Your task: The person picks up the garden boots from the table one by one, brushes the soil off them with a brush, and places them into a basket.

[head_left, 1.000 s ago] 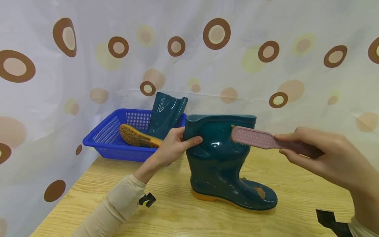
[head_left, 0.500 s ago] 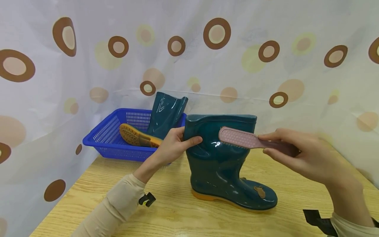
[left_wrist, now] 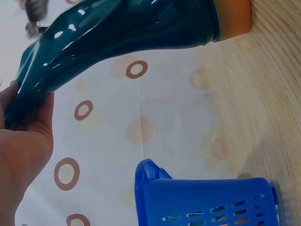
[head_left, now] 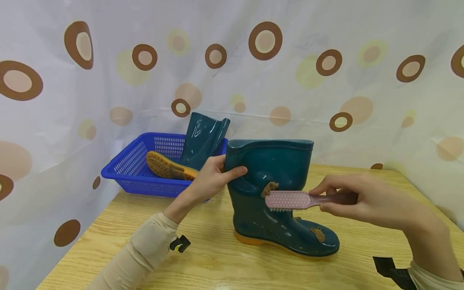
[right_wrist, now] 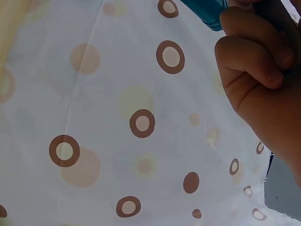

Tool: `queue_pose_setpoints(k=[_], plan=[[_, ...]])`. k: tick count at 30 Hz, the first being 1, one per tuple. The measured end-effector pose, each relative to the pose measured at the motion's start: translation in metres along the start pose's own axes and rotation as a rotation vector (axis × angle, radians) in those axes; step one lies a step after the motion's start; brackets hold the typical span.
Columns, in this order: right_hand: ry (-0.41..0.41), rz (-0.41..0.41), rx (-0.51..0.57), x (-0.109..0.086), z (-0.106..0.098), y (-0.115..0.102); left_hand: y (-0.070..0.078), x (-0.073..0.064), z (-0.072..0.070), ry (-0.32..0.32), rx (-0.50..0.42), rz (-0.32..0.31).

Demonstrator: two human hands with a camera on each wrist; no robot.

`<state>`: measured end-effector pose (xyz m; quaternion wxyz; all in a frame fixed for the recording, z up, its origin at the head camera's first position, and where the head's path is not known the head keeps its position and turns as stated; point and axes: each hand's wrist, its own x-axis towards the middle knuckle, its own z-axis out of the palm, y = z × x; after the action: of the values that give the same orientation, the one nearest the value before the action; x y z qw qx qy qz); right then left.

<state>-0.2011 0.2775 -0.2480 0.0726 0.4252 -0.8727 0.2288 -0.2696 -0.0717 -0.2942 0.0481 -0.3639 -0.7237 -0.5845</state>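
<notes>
A dark teal rain boot point(head_left: 261, 217) with an orange sole stands upright on the table, toe to the right. My left hand point(head_left: 214, 177) grips the back of its shaft near the top, thumb on the outer side; the left wrist view shows the hand point(left_wrist: 28, 146) pinching the boot point(left_wrist: 117, 33) there. In my right hand point(head_left: 366, 201) is the handle of a pink brush point(head_left: 288, 199), its bristles pointing down against the middle of the shaft. Just above the brush head sits a brown bear-shaped decoration point(head_left: 270, 187). Another brown decoration point(head_left: 319, 235) is on the toe.
Behind on the left, a blue plastic basket point(head_left: 145, 187) holds a second teal boot point(head_left: 204, 139) with its yellow-orange sole point(head_left: 163, 165) turned outward. A white curtain point(head_left: 232, 88) with brown circles hangs behind the wooden table point(head_left: 203, 262).
My right hand has moved the brush left and then down, from the upper shaft to its middle, uncovering the bear decoration. The left hand and boot have stayed put.
</notes>
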Motion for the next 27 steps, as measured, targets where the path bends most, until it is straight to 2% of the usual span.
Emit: queue_pose_setpoints(k=[3, 7, 10, 14, 17, 22, 24, 27], plan=[[-0.062, 0.016, 0.047, -0.001, 0.000, 0.002, 0.000, -0.001, 0.000, -0.001, 0.001, 0.000], [-0.065, -0.020, 0.140, -0.003, -0.001, 0.004, -0.001, -0.001, 0.000, -0.004, -0.002, 0.009], [0.015, -0.075, 0.170, -0.007, -0.005, 0.004, -0.001, 0.000, 0.000, -0.006, -0.003, 0.014], [0.144, -0.147, 0.100, -0.011, -0.009, 0.004, -0.001, 0.000, 0.000, -0.004, -0.003, 0.011], [0.178, -0.160, 0.050, -0.011, -0.011, 0.005, -0.001, 0.001, 0.000, -0.001, 0.001, 0.008], [0.252, -0.124, -0.021, -0.007, -0.011, 0.006, -0.001, 0.001, 0.000, 0.008, 0.008, 0.005], [0.305, -0.138, -0.037, -0.005, -0.010, 0.009, -0.001, 0.001, 0.000, 0.008, 0.008, 0.006], [0.388, -0.202, -0.039, -0.001, -0.007, 0.014, -0.001, 0.001, 0.000, 0.003, 0.005, 0.008]])
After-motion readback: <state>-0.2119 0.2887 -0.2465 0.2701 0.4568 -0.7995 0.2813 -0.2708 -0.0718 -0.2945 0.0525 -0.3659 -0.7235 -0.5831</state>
